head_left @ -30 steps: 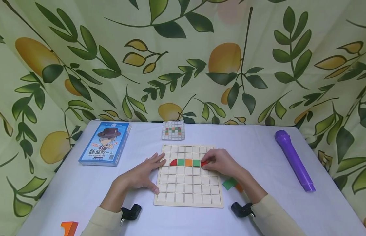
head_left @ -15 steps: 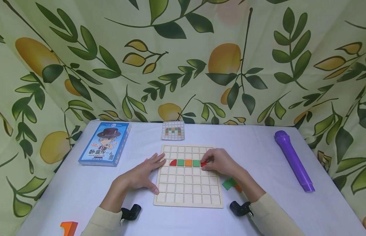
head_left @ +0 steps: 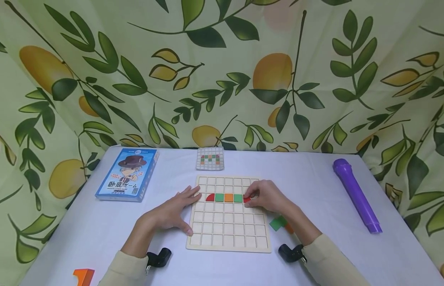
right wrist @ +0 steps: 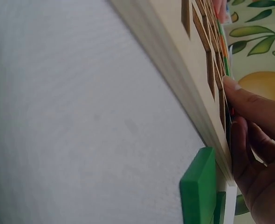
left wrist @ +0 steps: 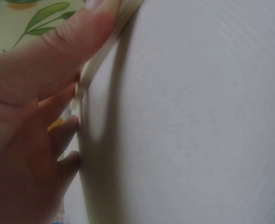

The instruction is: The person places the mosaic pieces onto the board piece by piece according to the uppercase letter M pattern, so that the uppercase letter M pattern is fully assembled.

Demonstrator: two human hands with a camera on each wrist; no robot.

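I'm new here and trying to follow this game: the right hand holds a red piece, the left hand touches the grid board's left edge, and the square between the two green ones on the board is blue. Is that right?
Not quite: the middle square is orange, not blue, as the head view shows. The right hand does hold a red piece, and the left hand touches the grid board's left edge.

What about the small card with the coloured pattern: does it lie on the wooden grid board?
No, the small card lies on the white cloth beyond the wooden grid board, with a gap between them.
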